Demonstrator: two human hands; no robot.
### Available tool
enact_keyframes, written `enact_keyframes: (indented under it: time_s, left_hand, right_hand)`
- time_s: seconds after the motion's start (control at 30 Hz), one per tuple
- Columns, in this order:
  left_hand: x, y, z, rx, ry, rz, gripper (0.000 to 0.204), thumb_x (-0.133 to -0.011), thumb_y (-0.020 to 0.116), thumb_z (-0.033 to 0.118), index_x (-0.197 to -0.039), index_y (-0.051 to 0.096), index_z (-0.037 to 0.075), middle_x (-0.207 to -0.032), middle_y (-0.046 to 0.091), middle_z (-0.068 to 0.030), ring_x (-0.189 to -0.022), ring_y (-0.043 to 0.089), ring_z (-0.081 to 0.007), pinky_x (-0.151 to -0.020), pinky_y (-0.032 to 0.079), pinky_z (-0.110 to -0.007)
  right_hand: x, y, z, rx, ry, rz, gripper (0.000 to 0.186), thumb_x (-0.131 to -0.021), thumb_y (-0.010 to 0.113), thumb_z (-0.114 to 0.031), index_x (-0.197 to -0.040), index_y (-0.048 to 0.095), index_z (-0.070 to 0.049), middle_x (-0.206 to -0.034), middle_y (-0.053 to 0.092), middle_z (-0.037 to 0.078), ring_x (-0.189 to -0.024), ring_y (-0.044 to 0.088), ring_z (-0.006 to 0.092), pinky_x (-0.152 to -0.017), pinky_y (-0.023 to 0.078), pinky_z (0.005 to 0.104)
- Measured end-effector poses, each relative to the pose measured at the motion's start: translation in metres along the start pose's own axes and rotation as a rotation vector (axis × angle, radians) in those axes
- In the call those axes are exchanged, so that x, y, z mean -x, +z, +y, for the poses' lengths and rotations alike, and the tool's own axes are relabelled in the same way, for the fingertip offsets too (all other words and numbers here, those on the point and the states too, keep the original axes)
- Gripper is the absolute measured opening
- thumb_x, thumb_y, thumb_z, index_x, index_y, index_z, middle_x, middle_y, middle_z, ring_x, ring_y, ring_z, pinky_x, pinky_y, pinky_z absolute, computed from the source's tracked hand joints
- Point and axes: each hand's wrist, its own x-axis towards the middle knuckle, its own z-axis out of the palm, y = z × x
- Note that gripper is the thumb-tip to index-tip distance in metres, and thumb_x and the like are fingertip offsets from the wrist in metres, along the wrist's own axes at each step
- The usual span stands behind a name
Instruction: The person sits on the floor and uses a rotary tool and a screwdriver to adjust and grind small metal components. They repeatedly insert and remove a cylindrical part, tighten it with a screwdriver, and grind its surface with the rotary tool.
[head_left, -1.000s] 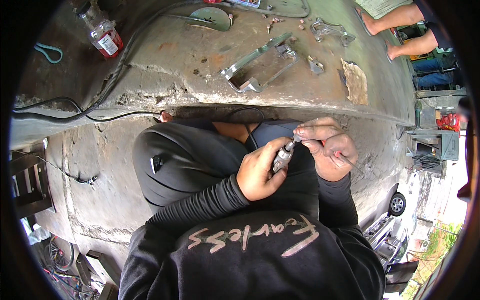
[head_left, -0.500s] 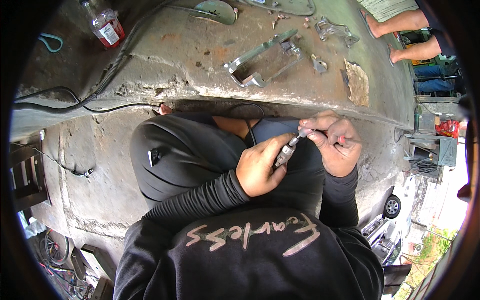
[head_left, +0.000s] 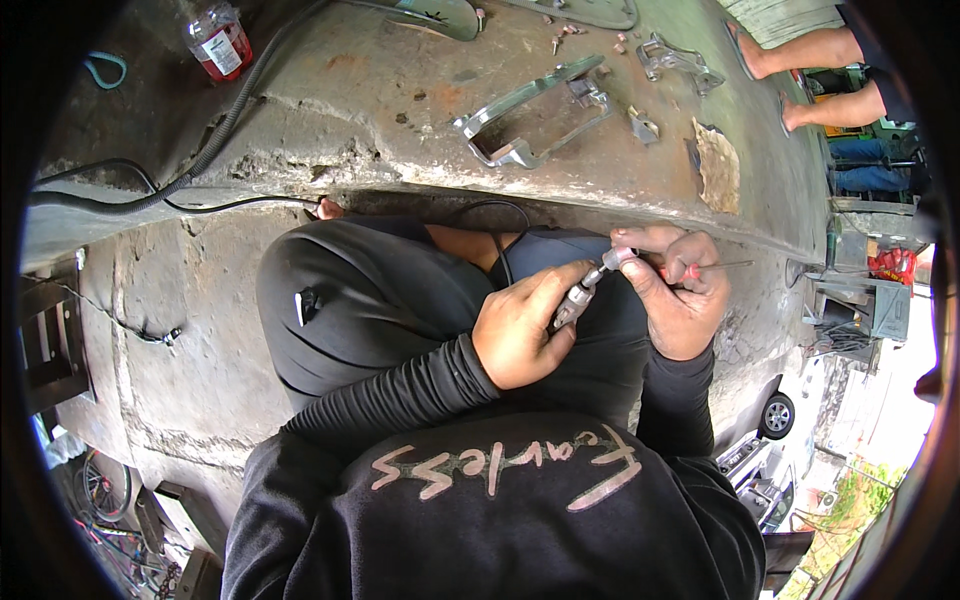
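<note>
The right hand [head_left: 682, 305], pinching a small pale piece [head_left: 621, 256] at one o'clock from the rotary tool [head_left: 573, 303] gripped in the left hand [head_left: 522, 335], had swung its thin rod [head_left: 728, 266] toward three o'clock, seemingly re-angling the piece.

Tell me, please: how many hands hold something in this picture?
2. The left hand grips a silver rotary tool; the right hand holds a small pale piece at the tool's tip. No other hands show; some may be outside the picture.
</note>
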Motion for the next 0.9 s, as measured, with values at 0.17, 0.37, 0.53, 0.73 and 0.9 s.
enact_keyframes:
  time_s: [0.17,0.37,0.53,0.73,0.9]
  left_hand:
    - [0.000,-0.002,0.002,-0.006,-0.010,-0.016,0.056,-0.075,0.066,-0.004,-0.128,0.048,0.003,-0.095,0.065,-0.0168,-0.083,0.069,-0.0346,-0.072,0.054,-0.038]
    - [0.000,-0.003,0.002,0.010,-0.020,-0.019,0.056,-0.075,0.066,-0.004,-0.128,0.049,0.003,-0.095,0.065,-0.0169,-0.083,0.069,-0.0339,-0.072,0.054,-0.038]
    - [0.000,-0.003,0.002,0.036,0.004,-0.026,0.058,-0.073,0.066,-0.005,-0.128,0.049,0.003,-0.095,0.065,-0.0163,-0.084,0.069,-0.0334,-0.073,0.054,-0.038]
    - [0.000,-0.003,0.002,0.061,0.022,-0.037,0.060,-0.072,0.066,-0.005,-0.129,0.049,0.003,-0.095,0.065,-0.0165,-0.084,0.068,-0.0339,-0.074,0.054,-0.038]
    - [-0.001,-0.003,0.001,0.044,0.029,-0.035,0.060,-0.072,0.066,-0.005,-0.129,0.048,0.003,-0.095,0.065,-0.0164,-0.084,0.068,-0.0342,-0.072,0.054,-0.038]
  right_hand:
    - [0.002,0.000,0.000,0.051,-0.007,0.007,0.032,-0.086,0.066,0.010,-0.078,0.040,-0.005,-0.103,0.069,0.025,-0.093,0.069,0.0230,-0.081,0.054,0.0327]
    - [0.003,0.002,-0.002,0.036,0.021,0.007,0.032,-0.088,0.066,0.007,-0.078,0.038,-0.005,-0.105,0.069,0.026,-0.098,0.069,0.0237,-0.083,0.055,0.0335]
    - [0.003,-0.002,0.001,-0.111,0.074,-0.015,0.031,-0.090,0.064,0.006,-0.079,0.038,-0.007,-0.106,0.068,0.028,-0.097,0.069,0.0264,-0.084,0.055,0.0355]
    - [0.006,0.001,0.008,-0.231,0.034,0.010,0.027,-0.091,0.061,0.005,-0.084,0.038,-0.007,-0.105,0.066,0.030,-0.096,0.069,0.0314,-0.081,0.058,0.0405]
    - [0.006,0.004,0.012,-0.376,0.123,0.070,0.025,-0.093,0.060,0.003,-0.087,0.038,-0.007,-0.106,0.065,0.033,-0.094,0.070,0.0329,-0.078,0.059,0.0410]
